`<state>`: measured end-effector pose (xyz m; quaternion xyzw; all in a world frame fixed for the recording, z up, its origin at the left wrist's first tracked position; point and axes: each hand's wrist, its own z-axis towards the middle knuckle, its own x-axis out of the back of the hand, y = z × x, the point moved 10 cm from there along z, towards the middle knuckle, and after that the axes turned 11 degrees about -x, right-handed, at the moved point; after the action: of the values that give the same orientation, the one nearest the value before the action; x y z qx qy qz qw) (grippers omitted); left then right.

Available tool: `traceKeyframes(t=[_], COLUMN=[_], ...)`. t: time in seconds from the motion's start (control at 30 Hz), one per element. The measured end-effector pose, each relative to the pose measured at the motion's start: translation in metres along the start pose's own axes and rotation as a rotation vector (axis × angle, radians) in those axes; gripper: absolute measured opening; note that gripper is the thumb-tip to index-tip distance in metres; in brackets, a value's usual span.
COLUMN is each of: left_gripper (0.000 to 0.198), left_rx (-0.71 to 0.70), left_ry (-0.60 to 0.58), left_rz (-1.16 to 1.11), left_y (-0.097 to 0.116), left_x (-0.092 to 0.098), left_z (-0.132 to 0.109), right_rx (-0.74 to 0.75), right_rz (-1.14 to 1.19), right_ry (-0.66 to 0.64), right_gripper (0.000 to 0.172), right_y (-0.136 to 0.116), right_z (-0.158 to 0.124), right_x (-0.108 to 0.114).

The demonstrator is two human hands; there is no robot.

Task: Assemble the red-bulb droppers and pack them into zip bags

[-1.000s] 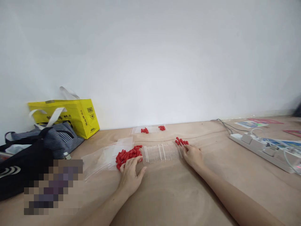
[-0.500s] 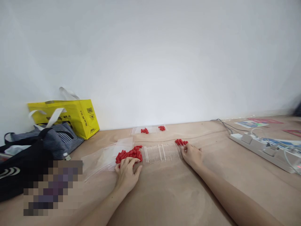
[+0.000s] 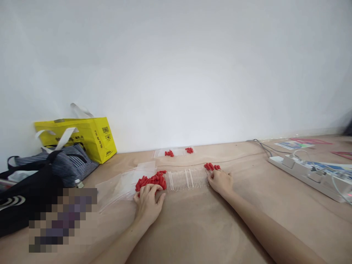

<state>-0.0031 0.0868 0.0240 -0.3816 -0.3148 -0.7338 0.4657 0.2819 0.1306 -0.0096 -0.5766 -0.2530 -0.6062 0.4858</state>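
A row of clear plastic tubes (image 3: 187, 179) lies on the tan table. A pile of red caps (image 3: 150, 180) sits at its left end and a smaller cluster of red caps (image 3: 212, 167) at its right end. My left hand (image 3: 147, 202) rests palm down with fingers curled against the near edge of the left pile. At the row's right end, my right hand (image 3: 220, 182) has its fingers bent and touching the tubes. Whether either hand pinches anything is hidden.
Clear plastic bags (image 3: 121, 183) lie left of the pile. A second small set of tubes with red caps (image 3: 178, 151) sits by the wall. A yellow bag (image 3: 82, 136), a striped bag (image 3: 59, 161) and a black bag (image 3: 24, 198) crowd the left. A power strip (image 3: 308, 172) with cables lies right.
My left hand drew back slightly towards me and curled its fingers at the pile's edge. My right hand slid a little left along the tubes' end.
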Motion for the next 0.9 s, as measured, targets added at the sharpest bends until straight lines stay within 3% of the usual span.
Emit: traceKeyframes(t=[0.2,0.37,0.57,0.63,0.73,0.8,0.9], left_gripper=[0.015,0.017,0.014,0.013,0.011,0.011,0.01], left_rx=[-0.056,-0.071,-0.056,-0.065,-0.177,-0.321,-0.438], left_ry=[0.078,0.053,0.094,0.148,0.188,0.114,-0.042], left_rz=[0.163,0.223,0.188,0.159,0.044,-0.067,-0.184], left_y=[0.007,0.006,0.005,0.008,0.021,0.036,0.051], left_x=[0.012,0.006,0.009,0.018,0.028,0.025,0.013], left_z=[0.014,0.024,0.022,0.017,0.005,-0.004,-0.018], right_rx=[0.035,0.035,0.051,0.143,0.482,0.697,0.825], right_rz=[-0.069,-0.077,-0.053,0.009,0.206,0.309,0.354], right_ry=[-0.057,-0.074,-0.019,0.013,0.022,-0.038,-0.139], right_gripper=[0.031,0.03,0.03,0.027,0.02,0.016,0.012], right_y=[-0.012,-0.014,-0.012,-0.017,-0.037,-0.047,-0.05], right_z=[0.005,0.006,0.0,-0.009,-0.04,-0.066,-0.092], right_x=[-0.007,-0.012,0.005,0.015,0.03,0.035,0.035])
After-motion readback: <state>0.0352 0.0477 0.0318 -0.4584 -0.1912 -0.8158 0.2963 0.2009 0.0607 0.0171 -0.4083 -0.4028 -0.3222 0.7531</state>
